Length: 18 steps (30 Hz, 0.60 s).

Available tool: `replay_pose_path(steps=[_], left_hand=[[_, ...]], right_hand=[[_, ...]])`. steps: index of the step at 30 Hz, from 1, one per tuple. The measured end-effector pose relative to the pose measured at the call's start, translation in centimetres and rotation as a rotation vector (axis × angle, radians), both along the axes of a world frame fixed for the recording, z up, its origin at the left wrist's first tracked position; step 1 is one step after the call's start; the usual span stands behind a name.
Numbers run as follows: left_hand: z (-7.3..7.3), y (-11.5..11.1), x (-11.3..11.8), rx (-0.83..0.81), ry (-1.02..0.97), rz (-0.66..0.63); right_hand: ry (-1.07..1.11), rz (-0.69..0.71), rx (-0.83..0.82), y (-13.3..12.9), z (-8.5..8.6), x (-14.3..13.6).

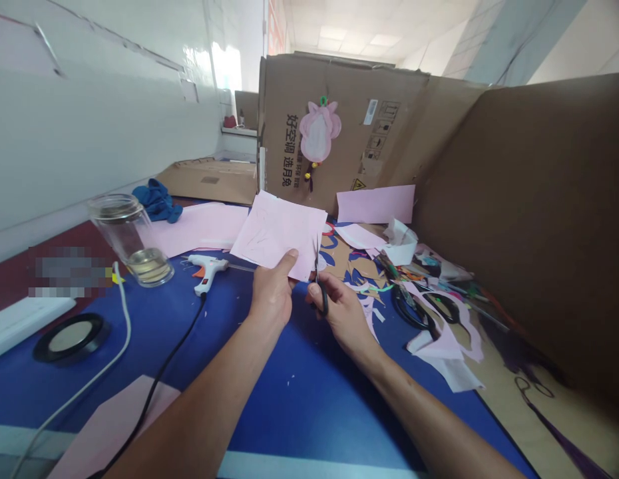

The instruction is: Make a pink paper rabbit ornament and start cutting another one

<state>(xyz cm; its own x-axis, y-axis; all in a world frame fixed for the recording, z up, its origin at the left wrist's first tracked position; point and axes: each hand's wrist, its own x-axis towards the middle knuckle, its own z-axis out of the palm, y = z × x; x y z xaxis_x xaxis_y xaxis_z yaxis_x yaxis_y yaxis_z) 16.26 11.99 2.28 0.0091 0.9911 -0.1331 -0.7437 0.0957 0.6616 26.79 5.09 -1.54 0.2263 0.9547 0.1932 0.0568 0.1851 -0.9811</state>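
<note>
My left hand (273,287) pinches a pink sheet of paper (284,229) by its lower edge, thumb on top. Faint pencil lines show on the left part of the sheet. In my right hand (342,306) is a pair of scissors (318,293) with dark handles, its blades pointing up along the paper's right edge. Whether the blades are cutting into the paper I cannot tell. Left of my left hand, a white glue gun (207,271) with an orange trigger lies on the blue table (294,412).
At left stand a glass jar (134,239), a roll of black tape (72,338) and a white cable (122,313). Paper scraps (446,346) and larger scissors (412,309) lie at right. A cardboard box (389,146) with a pink paper shape (319,133) rises behind.
</note>
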Motion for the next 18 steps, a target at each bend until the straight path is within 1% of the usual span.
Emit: replay_pose_path(steps=[12,18], left_hand=[[0.28,-0.02,-0.04,-0.031,-0.008,0.003],[0.01,0.06,-0.01,-0.026,0.004,0.007]], right_hand=[[-0.012,0.000,-0.020,-0.08,0.39,0.20],[-0.009,0.011,-0.013,-0.14,0.39,0.30]])
